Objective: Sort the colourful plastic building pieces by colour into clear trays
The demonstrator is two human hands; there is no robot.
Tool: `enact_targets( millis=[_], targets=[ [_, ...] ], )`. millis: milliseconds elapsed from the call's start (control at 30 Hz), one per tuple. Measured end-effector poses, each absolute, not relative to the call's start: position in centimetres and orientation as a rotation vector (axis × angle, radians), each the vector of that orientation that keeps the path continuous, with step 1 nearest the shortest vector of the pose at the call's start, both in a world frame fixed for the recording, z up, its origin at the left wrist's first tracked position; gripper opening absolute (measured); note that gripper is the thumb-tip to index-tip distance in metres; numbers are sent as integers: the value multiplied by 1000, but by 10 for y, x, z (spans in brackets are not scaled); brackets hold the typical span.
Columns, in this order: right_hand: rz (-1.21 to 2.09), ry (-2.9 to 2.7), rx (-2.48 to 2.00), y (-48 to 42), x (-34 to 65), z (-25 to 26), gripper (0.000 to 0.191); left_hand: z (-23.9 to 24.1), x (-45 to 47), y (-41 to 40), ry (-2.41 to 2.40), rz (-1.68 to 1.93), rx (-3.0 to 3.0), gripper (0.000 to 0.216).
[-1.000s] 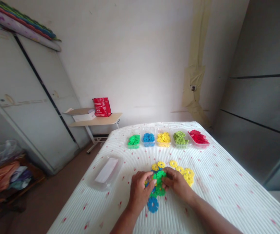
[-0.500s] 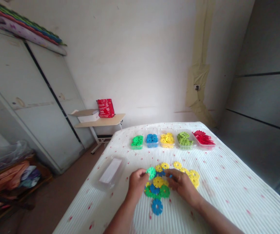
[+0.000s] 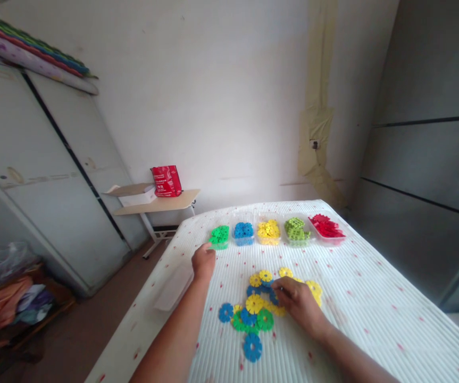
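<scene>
My left hand [image 3: 204, 261] is stretched to the front edge of the tub of green snowflake discs [image 3: 219, 235]. Its fingers look curled in, and whatever they hold is hidden. My right hand [image 3: 298, 298] is closed at the right side of a joined group of plastic snowflake discs, pinching a blue snowflake disc [image 3: 272, 296]. In the group are a yellow disc [image 3: 254, 304], a green disc [image 3: 265, 319] and several blue ones. One blue disc [image 3: 252, 348] sticks out at the near end, another blue disc [image 3: 226, 313] at the left.
Tubs of blue [image 3: 244, 233], yellow [image 3: 269, 232], light green [image 3: 297, 231] and red pieces [image 3: 328, 227] line the far part of the table. A clear lid [image 3: 174, 287] lies left. Yellow discs [image 3: 314, 291] lie beyond my right hand. A side table [image 3: 161, 204] bears a red bag [image 3: 166, 181].
My left hand has moved away from the disc group, forward and left to the green tub. The green disc it held no longer shows. My right hand stays at the group.
</scene>
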State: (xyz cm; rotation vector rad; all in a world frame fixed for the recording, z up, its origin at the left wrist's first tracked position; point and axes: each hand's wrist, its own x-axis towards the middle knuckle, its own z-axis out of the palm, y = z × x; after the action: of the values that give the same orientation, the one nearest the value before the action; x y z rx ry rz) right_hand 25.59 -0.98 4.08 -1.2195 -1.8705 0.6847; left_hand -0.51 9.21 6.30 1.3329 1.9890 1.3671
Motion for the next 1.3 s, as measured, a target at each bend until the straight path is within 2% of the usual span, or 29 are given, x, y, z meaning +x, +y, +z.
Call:
enact_targets(
  millis=[233,400,700,1133,1300],
  targets=[
    [707,-1642,-1325,4,272,32,24,22,0,21,1972,1264,1523,23],
    [643,-1718,-1328,6,271,31,21,9,-8,-3,1939,1277,1561,25],
    [461,-1984,-1392,3,257,31,22,10,-3,-6,1946,1272,1650,23],
    [-88,-2333,-1702,6,220,30,16,6,-4,-5,1949,1236,1723,27],
    [-125,-2340,-1682,8,226,28,21,5,-5,-5,1936,1249,1723,27]
  ],
)
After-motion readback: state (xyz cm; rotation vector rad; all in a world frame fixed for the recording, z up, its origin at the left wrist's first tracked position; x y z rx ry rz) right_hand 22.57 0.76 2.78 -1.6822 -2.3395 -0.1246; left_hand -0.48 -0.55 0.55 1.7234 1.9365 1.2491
